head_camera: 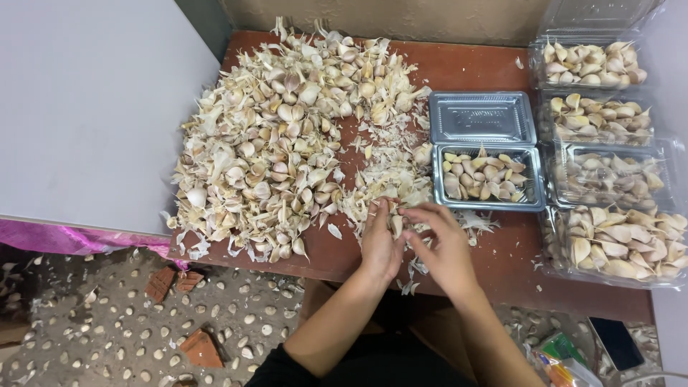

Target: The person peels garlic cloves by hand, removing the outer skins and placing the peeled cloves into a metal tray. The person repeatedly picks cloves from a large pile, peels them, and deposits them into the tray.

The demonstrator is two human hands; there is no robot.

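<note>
My left hand (380,247) and my right hand (444,247) meet at the near edge of a reddish-brown table (473,68), fingers pinched together on a garlic clove (396,224) between them. Loose papery skins (387,179) lie under and around the hands. A large heap of unpeeled garlic cloves (279,136) spreads over the table's left half. Just beyond my right hand an open clear plastic clamshell box (487,175) is partly filled with cloves, its lid (481,117) folded back.
Several filled clear boxes of garlic (598,118) are lined up along the right edge. A white panel (86,107) stands at left. Below lie a pebbled floor (107,330) with brick pieces (201,349), a dark phone (618,342) and coloured packets (562,358).
</note>
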